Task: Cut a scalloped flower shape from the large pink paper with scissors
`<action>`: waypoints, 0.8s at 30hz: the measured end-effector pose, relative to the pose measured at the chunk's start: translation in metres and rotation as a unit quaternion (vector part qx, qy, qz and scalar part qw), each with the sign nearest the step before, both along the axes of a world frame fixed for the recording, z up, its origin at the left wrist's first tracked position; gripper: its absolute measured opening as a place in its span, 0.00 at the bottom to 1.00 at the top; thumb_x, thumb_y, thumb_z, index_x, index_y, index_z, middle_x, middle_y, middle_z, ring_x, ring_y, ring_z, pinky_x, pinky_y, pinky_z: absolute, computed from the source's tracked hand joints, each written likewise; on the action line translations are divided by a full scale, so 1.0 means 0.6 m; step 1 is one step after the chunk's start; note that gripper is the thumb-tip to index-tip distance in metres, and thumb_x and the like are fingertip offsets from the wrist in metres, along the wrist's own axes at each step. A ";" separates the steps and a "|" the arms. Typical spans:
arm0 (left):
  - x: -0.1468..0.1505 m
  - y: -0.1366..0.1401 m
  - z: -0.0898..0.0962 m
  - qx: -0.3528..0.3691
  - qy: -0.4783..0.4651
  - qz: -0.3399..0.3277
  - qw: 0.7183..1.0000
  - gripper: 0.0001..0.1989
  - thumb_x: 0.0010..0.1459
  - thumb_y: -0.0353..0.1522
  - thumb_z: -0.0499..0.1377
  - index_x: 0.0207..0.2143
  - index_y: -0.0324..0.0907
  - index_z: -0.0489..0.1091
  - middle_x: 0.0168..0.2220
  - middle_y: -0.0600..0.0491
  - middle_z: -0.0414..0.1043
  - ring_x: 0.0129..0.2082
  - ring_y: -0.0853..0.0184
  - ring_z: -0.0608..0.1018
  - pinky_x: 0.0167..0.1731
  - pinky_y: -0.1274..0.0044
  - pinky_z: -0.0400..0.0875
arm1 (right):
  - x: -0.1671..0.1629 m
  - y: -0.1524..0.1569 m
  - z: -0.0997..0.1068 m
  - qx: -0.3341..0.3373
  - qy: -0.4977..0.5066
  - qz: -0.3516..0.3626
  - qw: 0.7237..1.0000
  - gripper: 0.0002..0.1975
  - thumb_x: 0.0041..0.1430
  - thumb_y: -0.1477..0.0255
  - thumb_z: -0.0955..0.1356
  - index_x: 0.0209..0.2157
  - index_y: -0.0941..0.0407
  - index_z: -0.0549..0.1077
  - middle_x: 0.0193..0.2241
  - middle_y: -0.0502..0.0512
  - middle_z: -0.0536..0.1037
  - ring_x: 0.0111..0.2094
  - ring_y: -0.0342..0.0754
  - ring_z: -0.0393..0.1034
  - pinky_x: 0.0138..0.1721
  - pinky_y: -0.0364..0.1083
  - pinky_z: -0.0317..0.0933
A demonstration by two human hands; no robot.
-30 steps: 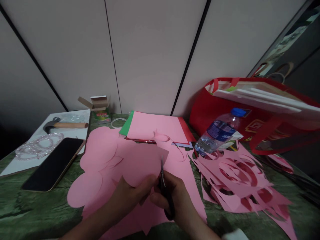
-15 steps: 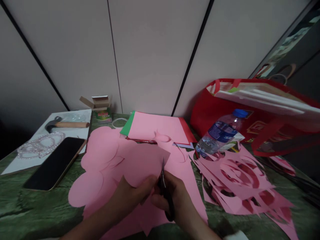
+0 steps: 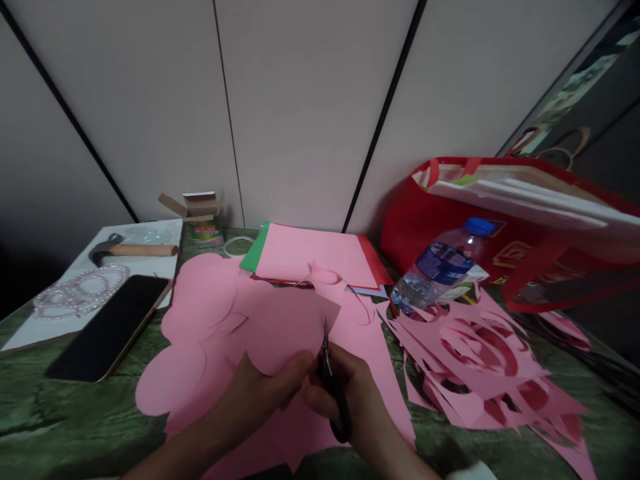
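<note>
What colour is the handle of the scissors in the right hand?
The scissor handle is black; it shows best in the head view.

A craft corner, whether in a home or an office I cannot tell: scissors [image 3: 327,370], coloured paper [image 3: 315,253] along the tabletop's [image 3: 30,413] back edge, beads [image 3: 75,293] towards its left edge, a panelled wall [image 3: 300,100] behind.

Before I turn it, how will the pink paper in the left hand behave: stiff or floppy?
The pink paper looks thin, so it is probably light and easily creased. It extends flat beyond the left hand, suggesting some stiffness. Its pointed corner, near the scissors, may bend most.
</note>
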State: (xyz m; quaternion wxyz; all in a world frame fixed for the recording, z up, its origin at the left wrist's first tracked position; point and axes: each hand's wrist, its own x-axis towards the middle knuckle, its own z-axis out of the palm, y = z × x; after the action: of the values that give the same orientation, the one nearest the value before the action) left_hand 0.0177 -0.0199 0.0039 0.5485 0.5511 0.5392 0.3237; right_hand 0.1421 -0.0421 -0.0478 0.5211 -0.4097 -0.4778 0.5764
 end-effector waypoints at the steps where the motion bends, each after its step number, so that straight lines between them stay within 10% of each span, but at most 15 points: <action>1: 0.000 0.000 -0.001 -0.001 -0.001 0.003 1.000 0.14 0.44 0.36 0.52 0.10 0.43 0.58 0.09 0.61 0.55 0.13 0.74 0.61 0.15 0.81 0.55 | 0.000 0.000 0.001 0.000 -0.002 -0.001 1.000 0.19 0.36 0.65 0.75 0.23 0.58 0.64 0.17 0.43 0.57 0.19 0.38 0.47 0.19 0.39 0.41; 24: 0.000 -0.001 0.001 -0.007 0.020 -0.016 1.000 0.16 0.45 0.37 0.51 0.09 0.43 0.55 0.10 0.60 0.54 0.14 0.73 0.61 0.17 0.80 0.56 | -0.004 0.000 0.007 -0.037 -0.032 -0.013 0.999 0.16 0.39 0.65 0.72 0.22 0.56 0.62 0.16 0.43 0.59 0.19 0.39 0.49 0.19 0.39 0.45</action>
State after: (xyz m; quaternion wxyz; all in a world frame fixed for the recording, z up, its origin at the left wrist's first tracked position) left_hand 0.0179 -0.0206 0.0045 0.5465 0.5622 0.5436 0.2996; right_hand 0.1399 -0.0423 -0.0439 0.4975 -0.4530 -0.4676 0.5732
